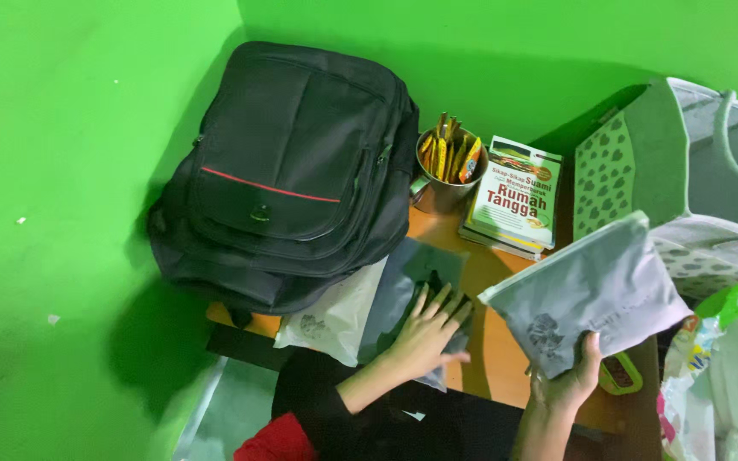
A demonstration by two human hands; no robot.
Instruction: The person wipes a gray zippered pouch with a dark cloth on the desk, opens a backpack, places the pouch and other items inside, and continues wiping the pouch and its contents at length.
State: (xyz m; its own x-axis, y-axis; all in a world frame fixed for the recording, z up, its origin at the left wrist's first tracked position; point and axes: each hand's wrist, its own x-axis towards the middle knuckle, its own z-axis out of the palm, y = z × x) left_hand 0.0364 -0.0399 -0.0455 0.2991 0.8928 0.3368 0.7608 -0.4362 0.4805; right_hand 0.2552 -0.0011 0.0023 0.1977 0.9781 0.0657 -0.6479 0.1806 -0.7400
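While the right hand (567, 386) was clenched around the lower edge of a grey zip pouch (591, 294), thumb laid over its front face, the pouch was held tilted above the table at the lower right of the frame, its long top edge raised toward the upper right and a dark printed motif showing near the gripped corner. The left hand (427, 333) was laid flat and released, fingers spread, on a grey plastic bag (412, 290) at the lower middle of the frame; nothing was grasped by it, and something dark could be seen through the bag just above the fingertips. A white plastic bag (335, 316) was seen just beside the grey one, to its left, partly tucked under a black backpack (288, 171) that was lying flat across the upper left of the frame, with a thin red line across its front pocket. Bare wood of the table (497, 358) was visible between the two hands. Above the left hand, a metal cup (442, 192) filled with yellow sachets was standing against the backpack, and a green-and-white book (518, 192) was lying on another just to its right. A grey bag with a heart pattern (634, 162) was seen at the upper right, and a green wall (87, 213) filled the rest of the frame.
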